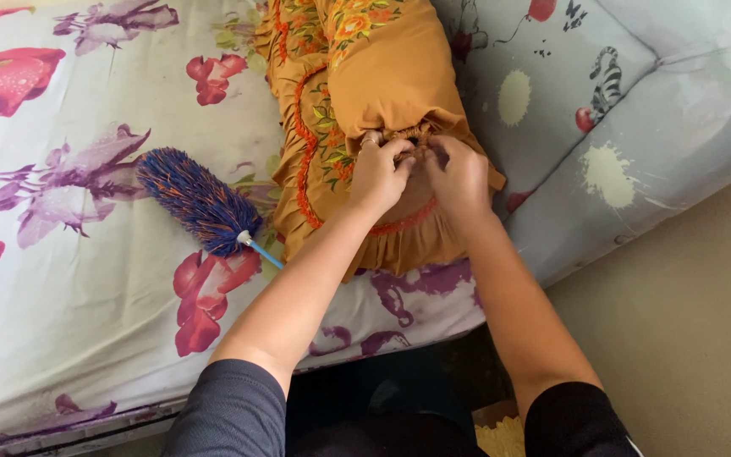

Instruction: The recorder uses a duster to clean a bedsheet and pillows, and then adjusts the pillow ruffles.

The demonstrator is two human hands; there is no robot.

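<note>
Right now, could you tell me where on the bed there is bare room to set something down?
Bare sheet lies left of and below the blue duster, toward the near mattress edge. Another free patch is right of the orange bolster cover, on the grey printed bedding. It is crowded at the bolster's gathered end, where the left hand and right hand grip the fabric.

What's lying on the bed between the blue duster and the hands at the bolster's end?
In the head view, only the orange embroidered cover's frill lies between the duster and the left hand.
</note>
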